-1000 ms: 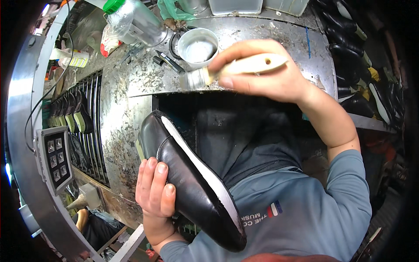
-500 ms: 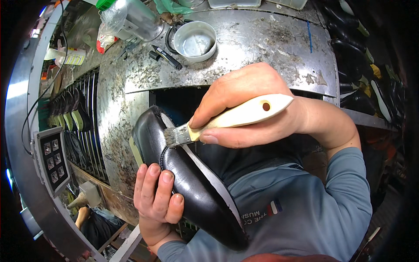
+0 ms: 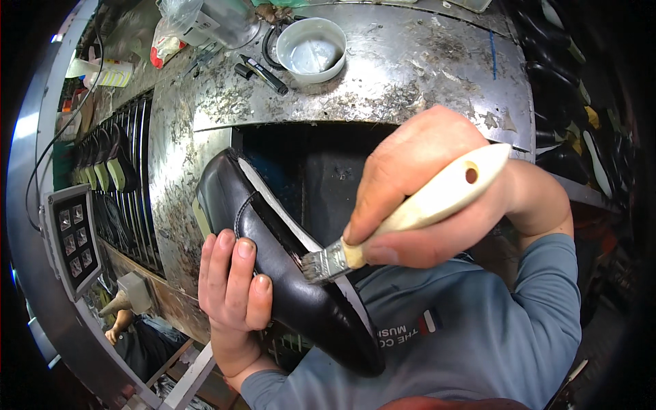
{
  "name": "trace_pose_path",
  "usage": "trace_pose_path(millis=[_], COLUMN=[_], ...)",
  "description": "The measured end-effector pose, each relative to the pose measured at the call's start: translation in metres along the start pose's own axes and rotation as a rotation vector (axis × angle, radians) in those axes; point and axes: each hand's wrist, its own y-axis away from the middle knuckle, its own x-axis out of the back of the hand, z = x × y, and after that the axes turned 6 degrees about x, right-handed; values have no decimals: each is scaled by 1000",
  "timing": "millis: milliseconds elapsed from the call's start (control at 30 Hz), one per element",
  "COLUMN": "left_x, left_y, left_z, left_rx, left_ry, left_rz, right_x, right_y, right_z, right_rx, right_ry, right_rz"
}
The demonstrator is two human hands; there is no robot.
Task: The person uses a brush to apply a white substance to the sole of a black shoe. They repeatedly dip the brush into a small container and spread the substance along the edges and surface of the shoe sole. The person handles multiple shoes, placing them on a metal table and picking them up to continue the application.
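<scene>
A glossy black leather shoe lies tilted in front of my body, with a pale strip along its right edge. My left hand grips it from the left, fingers over the upper and thumb hidden. In my right hand is a flat paintbrush with a cream handle and a metal band. Its bristles rest on the shoe near the pale strip, about midway along its length.
On the worn metal bench stand a white plastic tub and a black marker. A dark opening lies below the bench edge. Black shoes are stacked at right. A lamp panel and racked shoes are at left.
The brush in my right hand has moved down and right along the shoe, from near its upper end to about midway. My left hand still holds the shoe, which has shifted slightly left and up.
</scene>
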Motion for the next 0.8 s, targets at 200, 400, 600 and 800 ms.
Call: trace_pose_path(millis=[200,400,600,800], left_x=[-14,-21,-26,-28], left_y=[0,0,-2,-2], left_z=[-13,-20,-22,-21], left_rx=[-6,31,134,234], left_ry=[-62,-92,-51,-5], left_rz=[57,58,73,64], right_x=[-2,-2,-1,2], right_y=[2,1,1,-3], right_z=[-11,-23,-31,-36], right_rx=[74,96,141,188], right_ry=[26,122,182,209], right_rz=[38,31,64,63])
